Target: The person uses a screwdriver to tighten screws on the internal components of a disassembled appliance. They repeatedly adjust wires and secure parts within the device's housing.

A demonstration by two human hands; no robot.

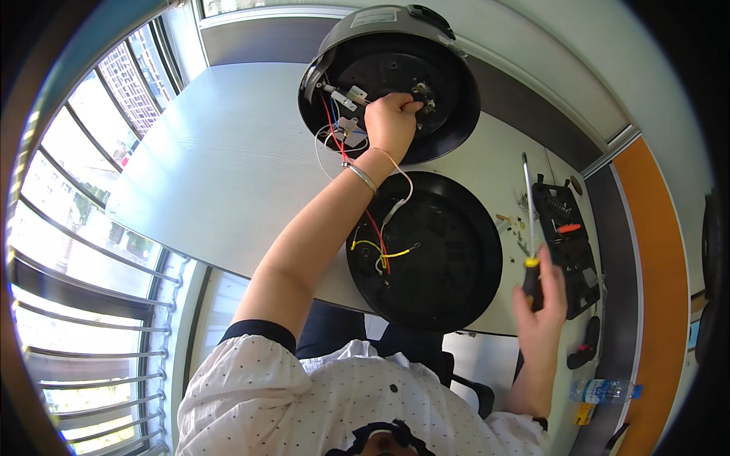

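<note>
At the far side of the table lies a round black appliance housing [449, 140], its hollow underside facing me. My left hand [390, 121] reaches into it with bent fingers and thumb drawn together beside a small metal fitting [423, 97]. Whatever sits between those fingertips is too small to tell. Red, white and blue wires and a white connector block [344, 101] lie left of that hand. My right hand [544, 296], slightly blurred, grips a screwdriver [532, 281] with a black and yellow handle, its shaft pointing away from me. Nearer me is a round black shallow pan-like cover [464, 296] with yellow and red wires inside.
On the right, a black tool case [570, 262] lies open with a red-handled tool [568, 228] in it. Small loose parts [511, 224] are scattered beside it. A water bottle [604, 391] lies at the lower right. Barred windows [91, 228] line the left.
</note>
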